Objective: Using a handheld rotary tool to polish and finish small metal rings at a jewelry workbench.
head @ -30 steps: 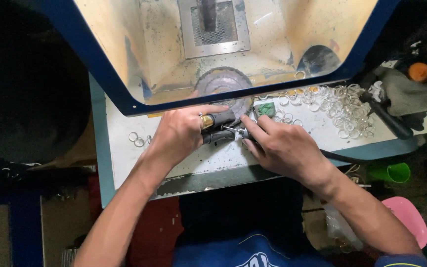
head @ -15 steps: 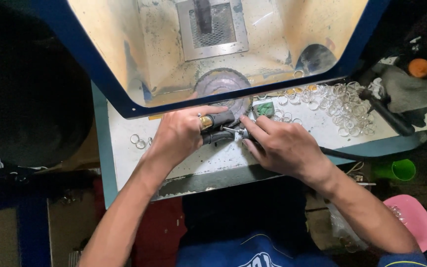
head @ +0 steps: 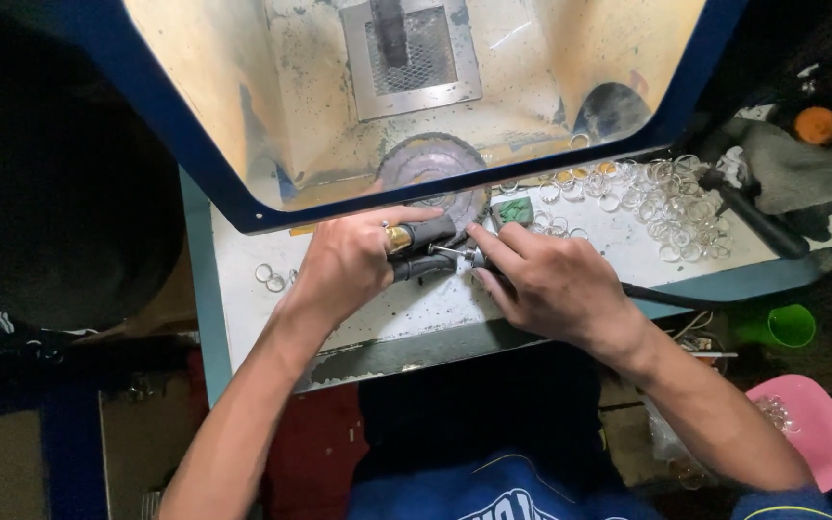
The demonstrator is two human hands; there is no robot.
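My left hand (head: 347,262) grips a dark rod-shaped tool (head: 426,235) with a brass collar, held level over the white bench (head: 243,308). My right hand (head: 551,279) pinches a thin metal bit (head: 447,251) at the tool's tip, fingers closed around the handpiece, whose black cable (head: 686,297) runs off to the right. A round grey wheel (head: 430,166) stands just behind the hands, under the hood. A small green block (head: 512,210) lies right behind my right fingers.
A blue-edged hood (head: 195,144) with a yellowish inside and a metal grille (head: 416,53) covers the bench's back. Several clear rings (head: 666,207) are scattered at the right, a few (head: 272,277) at the left. A green cup (head: 777,327) and pink bowl (head: 811,424) sit lower right.
Both hands stay in the same grip on the tool. The view has shifted slightly; nothing else has visibly moved.
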